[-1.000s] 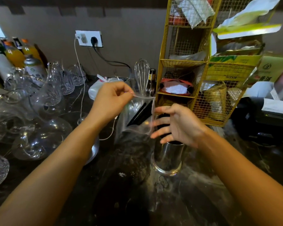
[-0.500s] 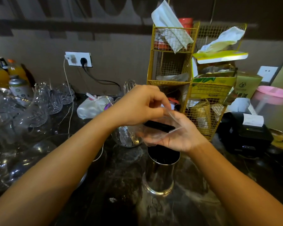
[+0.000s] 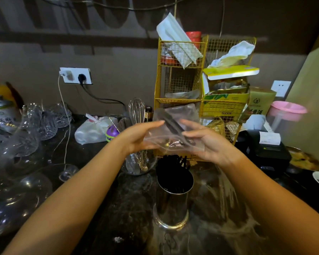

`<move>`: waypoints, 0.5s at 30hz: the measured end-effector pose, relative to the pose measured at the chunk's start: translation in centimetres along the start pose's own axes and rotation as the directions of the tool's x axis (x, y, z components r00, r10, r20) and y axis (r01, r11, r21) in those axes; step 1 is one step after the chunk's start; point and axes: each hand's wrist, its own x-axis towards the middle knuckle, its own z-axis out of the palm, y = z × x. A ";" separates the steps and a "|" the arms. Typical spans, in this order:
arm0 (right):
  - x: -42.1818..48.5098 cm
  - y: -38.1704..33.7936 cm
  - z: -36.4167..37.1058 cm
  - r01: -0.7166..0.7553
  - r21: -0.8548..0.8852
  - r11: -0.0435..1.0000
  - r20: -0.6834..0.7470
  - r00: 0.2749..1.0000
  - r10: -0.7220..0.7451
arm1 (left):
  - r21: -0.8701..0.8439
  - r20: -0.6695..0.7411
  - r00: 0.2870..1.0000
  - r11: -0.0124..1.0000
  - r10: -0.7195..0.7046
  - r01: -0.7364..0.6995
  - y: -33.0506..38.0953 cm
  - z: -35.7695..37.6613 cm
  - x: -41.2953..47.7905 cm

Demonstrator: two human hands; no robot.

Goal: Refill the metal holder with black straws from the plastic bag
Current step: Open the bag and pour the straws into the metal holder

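Note:
A shiny metal holder (image 3: 172, 205) stands upright on the dark counter, with black straws (image 3: 171, 162) sticking out of its mouth. Above it I hold a clear plastic bag (image 3: 175, 129) flat between both palms; a few black straws show inside it. My left hand (image 3: 138, 137) presses the bag's left side, fingers stretched out. My right hand (image 3: 208, 142) supports the right side from below and behind. The bag hangs just above the holder's opening.
A yellow wire rack (image 3: 180, 85) stuffed with packets stands right behind the holder. A glass jar with a whisk (image 3: 136, 111) sits to the holder's left. Glassware (image 3: 26, 137) crowds the left counter. A black receipt printer (image 3: 265, 150) and a pink tub (image 3: 285, 111) are at right.
Both hands have lifted and spread the bag flat between the palms; before, my left hand pinched its top. Straws now stand in the holder. The view has tilted upward.

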 end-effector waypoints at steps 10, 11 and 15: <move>1.7 1.4 -1.6 0.142 -0.429 0.892 -0.108 0.972 -0.206 | 0.070 0.034 0.979 0.977 0.200 -0.202 -1.0 1.8 3.3; 1.7 1.6 -1.7 0.170 -0.451 0.876 -0.103 0.965 -0.241 | 0.094 0.023 0.970 0.965 0.242 -0.244 -1.0 1.8 3.2; 1.8 2.4 -1.7 0.258 -0.440 0.860 -0.054 0.948 -0.313 | 0.116 0.036 0.913 0.906 0.406 -0.407 -1.0 2.0 2.5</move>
